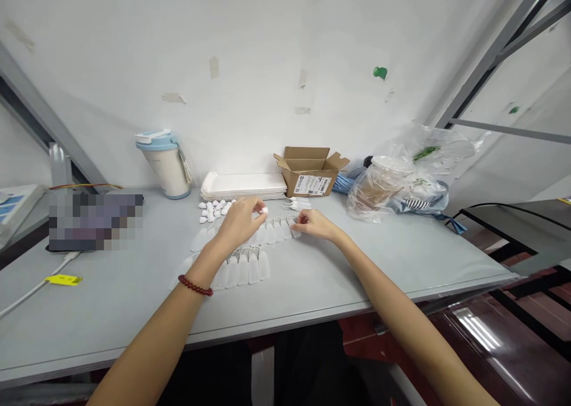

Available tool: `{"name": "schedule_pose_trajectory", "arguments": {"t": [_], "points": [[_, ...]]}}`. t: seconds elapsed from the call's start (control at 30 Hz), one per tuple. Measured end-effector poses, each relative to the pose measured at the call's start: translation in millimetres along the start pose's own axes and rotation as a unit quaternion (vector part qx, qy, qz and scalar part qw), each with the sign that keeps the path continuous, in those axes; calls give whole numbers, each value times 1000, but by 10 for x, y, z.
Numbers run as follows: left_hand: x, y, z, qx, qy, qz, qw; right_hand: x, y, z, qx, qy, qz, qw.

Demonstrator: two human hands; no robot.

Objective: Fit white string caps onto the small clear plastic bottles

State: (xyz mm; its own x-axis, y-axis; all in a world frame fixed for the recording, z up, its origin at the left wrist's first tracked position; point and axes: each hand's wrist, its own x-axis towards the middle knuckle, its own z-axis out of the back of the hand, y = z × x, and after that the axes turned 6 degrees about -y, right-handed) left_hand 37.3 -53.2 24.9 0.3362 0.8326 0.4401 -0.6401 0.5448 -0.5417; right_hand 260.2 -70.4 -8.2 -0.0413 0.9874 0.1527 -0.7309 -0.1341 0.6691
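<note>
My left hand point(241, 220) is over the rows, thumb and forefinger closed on a small white piece point(264, 210). To its right, my right hand point(316, 224) pinches a translucent white tab-shaped piece point(295, 230) at the end of the back row. More of these translucent pieces point(242, 270) lie side by side in two rows, with thin pale cords at their upper ends. My left hand and forearm hide part of both rows. Behind my left hand, small white blocky pieces point(210, 213) are heaped. A few separate corded pieces point(298, 204) lie in front of the cardboard box.
An open cardboard box point(311, 171) and a stack of flat white packages point(243, 186) stand against the wall. A blue-lidded cup point(164, 165) is at left, near a blurred-out object point(93, 222) and white cable point(40, 287). Plastic-wrapped items point(379, 186) occupy the right.
</note>
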Motion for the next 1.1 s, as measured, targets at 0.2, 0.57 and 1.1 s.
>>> {"name": "schedule_pose_trajectory", "arguments": {"t": [0.2, 0.57, 1.1], "points": [[-59, -174, -21, -152, 62, 80, 983, -14, 18, -9, -65, 7, -8, 998], [-41, -137, -12, -196, 50, 123, 972, -81, 123, 3, 184, -30, 26, 982], [-52, -179, 8, -249, 63, 97, 962, -155, 225, 18, 324, 75, 50, 942]]}}
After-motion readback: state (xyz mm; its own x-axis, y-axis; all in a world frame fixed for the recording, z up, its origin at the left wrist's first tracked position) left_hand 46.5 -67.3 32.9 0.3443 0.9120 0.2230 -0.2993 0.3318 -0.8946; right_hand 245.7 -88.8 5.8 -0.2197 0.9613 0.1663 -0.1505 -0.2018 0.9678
